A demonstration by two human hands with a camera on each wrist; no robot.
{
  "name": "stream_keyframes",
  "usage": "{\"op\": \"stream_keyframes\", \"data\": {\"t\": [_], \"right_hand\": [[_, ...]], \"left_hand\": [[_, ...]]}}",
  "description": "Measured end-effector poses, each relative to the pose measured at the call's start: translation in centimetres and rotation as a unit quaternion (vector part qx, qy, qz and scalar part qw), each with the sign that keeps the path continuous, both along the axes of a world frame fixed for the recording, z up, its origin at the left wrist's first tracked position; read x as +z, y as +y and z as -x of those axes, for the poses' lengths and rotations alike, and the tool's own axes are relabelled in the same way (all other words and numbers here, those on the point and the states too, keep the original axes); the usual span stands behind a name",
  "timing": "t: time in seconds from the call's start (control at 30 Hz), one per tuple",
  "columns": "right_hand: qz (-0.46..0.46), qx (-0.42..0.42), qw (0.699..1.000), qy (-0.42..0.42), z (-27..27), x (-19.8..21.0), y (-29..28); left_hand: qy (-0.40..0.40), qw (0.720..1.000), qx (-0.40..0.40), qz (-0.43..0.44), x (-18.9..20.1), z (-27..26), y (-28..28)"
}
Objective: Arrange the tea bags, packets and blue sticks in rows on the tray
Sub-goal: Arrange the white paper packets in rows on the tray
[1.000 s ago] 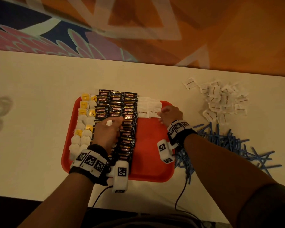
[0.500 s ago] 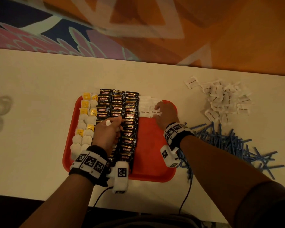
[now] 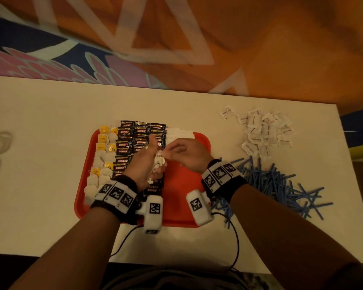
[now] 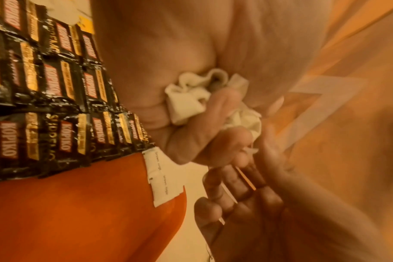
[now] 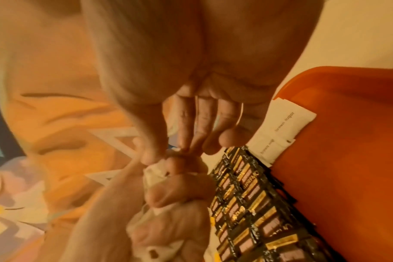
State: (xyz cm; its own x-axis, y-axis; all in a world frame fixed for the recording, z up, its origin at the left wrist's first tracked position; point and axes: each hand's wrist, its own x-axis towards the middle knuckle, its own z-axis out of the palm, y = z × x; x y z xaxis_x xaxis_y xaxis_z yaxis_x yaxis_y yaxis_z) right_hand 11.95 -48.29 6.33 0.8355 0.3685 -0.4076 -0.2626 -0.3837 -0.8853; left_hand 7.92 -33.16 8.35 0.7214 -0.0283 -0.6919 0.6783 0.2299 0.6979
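Above the red tray (image 3: 180, 193), hands pinch crumpled white sugar packets (image 3: 158, 164).

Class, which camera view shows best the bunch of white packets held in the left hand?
The left wrist view: the bunch of white packets fills the middle, crumpled between palm and curled fingers of the left hand. The head view shows only small white bits between the hands. The right wrist view shows blurred edges behind fingers.

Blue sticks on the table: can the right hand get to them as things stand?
Probably yes. The blue sticks lie loose on the table, just right of the right hand and wrist, with nothing over them. That hand's fingertips are only at the packets in the left hand.
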Motion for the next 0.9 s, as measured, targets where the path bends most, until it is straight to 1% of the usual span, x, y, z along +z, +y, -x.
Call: {"op": "stream_keyframes", "data": {"t": [0.1, 0.2, 0.3, 0.4, 0.43, 0.5, 0.6, 0.67, 0.7, 0.77, 0.8, 0.83, 0.87, 0.9], "right_hand": [[-0.023, 0.004, 1.000, 0.020, 0.5, 1.6, -0.5], [-0.060, -0.037, 0.994, 0.086, 1.0, 2.8, -1.4], [-0.143, -0.095, 0.970, 0.173, 1.8, 3.7, -2.5], [-0.183, -0.164, 0.947, 0.206, 2.2, 4.3, -3.5], [-0.185, -0.180, 0.944, 0.203, 2.2, 4.4, -3.8], [-0.172, -0.192, 0.948, 0.186, 2.2, 4.7, -4.2], [-0.144, -0.180, 0.959, 0.164, 2.4, 5.4, -4.4], [-0.128, -0.173, 0.967, 0.134, 2.7, 5.8, -4.5], [-0.122, -0.189, 0.968, 0.109, 2.8, 5.9, -4.5], [-0.116, -0.269, 0.954, 0.060, 2.8, 5.7, -4.7], [-0.124, -0.314, 0.940, 0.048, 2.7, 5.6, -4.8], [-0.139, -0.339, 0.929, 0.048, 2.7, 5.5, -4.8], [-0.153, -0.337, 0.927, 0.059, 2.8, 5.5, -4.9], [-0.158, -0.304, 0.937, 0.073, 2.9, 5.4, -4.8]], "left_hand": [[-0.016, 0.999, -0.036, 0.014, 0.9, -0.1, -0.9], [-0.035, 0.996, -0.073, 0.022, 1.5, -0.1, -1.6], [-0.059, 0.994, -0.080, 0.042, 1.7, 0.3, -2.1], [-0.076, 0.994, -0.073, 0.032, 1.9, 0.8, -2.2], [-0.079, 0.994, -0.072, 0.026, 1.9, 1.0, -2.1], [-0.085, 0.994, -0.068, 0.017, 2.0, 1.3, -2.1], [-0.097, 0.993, -0.067, -0.022, 1.8, 1.7, -2.3], [-0.112, 0.991, -0.045, -0.053, 1.5, 1.8, -2.5], [-0.119, 0.991, -0.026, -0.061, 1.5, 1.8, -2.6], [-0.125, 0.989, 0.014, -0.071, 1.4, 1.7, -2.7], [-0.125, 0.989, 0.030, -0.074, 1.3, 1.7, -2.7], [-0.123, 0.989, 0.042, -0.075, 1.3, 1.7, -2.7], [-0.121, 0.989, 0.050, -0.074, 1.3, 1.8, -2.7], [-0.122, 0.989, 0.054, -0.070, 1.3, 1.9, -2.8]]}}
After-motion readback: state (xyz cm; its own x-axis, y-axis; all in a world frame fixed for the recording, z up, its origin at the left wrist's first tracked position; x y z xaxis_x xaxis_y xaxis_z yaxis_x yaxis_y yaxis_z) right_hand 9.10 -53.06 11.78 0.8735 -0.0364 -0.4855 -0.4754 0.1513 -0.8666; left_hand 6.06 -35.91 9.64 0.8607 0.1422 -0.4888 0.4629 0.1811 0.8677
